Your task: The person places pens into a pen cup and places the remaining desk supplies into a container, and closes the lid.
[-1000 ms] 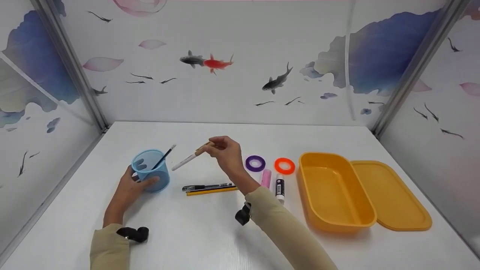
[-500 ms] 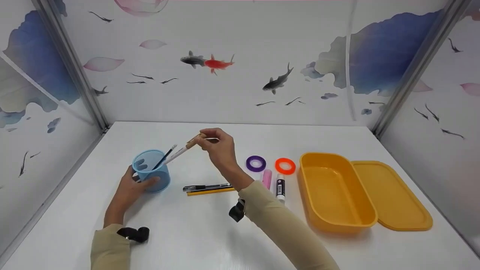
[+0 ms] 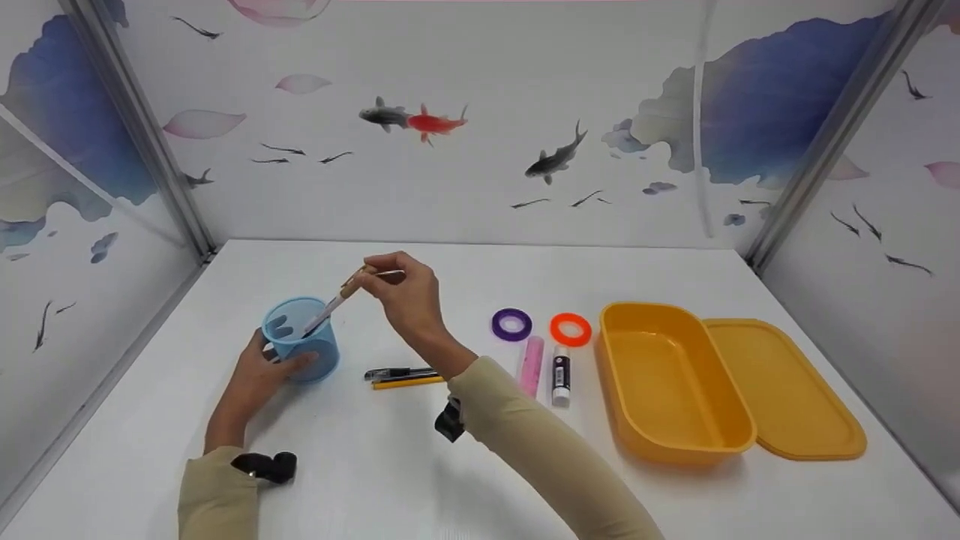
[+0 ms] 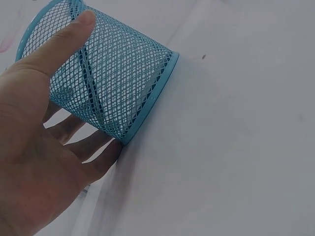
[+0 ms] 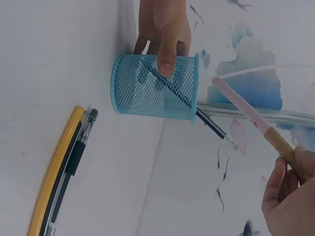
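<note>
A light blue mesh pen cup stands at the left of the table. My left hand holds it from the side, thumb across the front and fingers behind. Inside leans a dark pencil, its eraser end past the rim; the mesh shows its lower part in the left wrist view. My right hand pinches a pen with a pale barrel and a tan cap by the capped end. Its pale end points down over the cup's mouth, just above the rim in the right wrist view.
A black gel pen and a yellow pencil lie under the right forearm. Beyond are purple and orange rings, a pink tube and a glue stick. A yellow box overlaps its lid.
My right hand has carried the pen leftward, from beside the cup to over its mouth, and the pen is tilted more steeply. My left hand and the cup have stayed put.
</note>
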`<state>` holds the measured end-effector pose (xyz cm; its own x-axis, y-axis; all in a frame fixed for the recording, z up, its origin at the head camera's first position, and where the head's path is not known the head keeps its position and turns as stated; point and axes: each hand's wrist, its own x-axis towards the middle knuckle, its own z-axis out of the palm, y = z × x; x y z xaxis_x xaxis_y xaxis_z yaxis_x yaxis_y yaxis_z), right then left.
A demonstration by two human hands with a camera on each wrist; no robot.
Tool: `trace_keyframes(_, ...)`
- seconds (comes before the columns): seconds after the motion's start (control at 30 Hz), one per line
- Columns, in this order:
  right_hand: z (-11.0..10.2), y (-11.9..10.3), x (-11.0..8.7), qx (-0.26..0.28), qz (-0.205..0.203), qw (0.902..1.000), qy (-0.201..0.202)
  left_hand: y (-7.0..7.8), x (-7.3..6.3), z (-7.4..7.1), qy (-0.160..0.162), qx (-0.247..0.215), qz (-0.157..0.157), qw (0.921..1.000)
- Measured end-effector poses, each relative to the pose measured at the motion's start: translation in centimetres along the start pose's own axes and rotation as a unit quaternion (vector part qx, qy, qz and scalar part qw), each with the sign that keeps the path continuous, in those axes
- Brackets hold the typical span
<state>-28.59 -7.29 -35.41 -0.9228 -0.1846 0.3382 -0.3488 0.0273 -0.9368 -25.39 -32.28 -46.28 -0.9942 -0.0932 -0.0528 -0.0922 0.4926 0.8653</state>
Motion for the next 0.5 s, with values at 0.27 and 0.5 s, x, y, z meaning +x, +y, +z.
trace_keyframes(0.27,1.5,0.7,-0.6,-0.021,-0.01,0.9997,-0.006,0.1,0.1,-0.1,-0.008,0.008,-0.014,0.9998)
trace_keyframes(0.5,2.4,1.5,-0.6,-0.041,-0.005,0.9991,-0.01,0.2,0.1,0.1,0.001,0.003,-0.004,1.0)
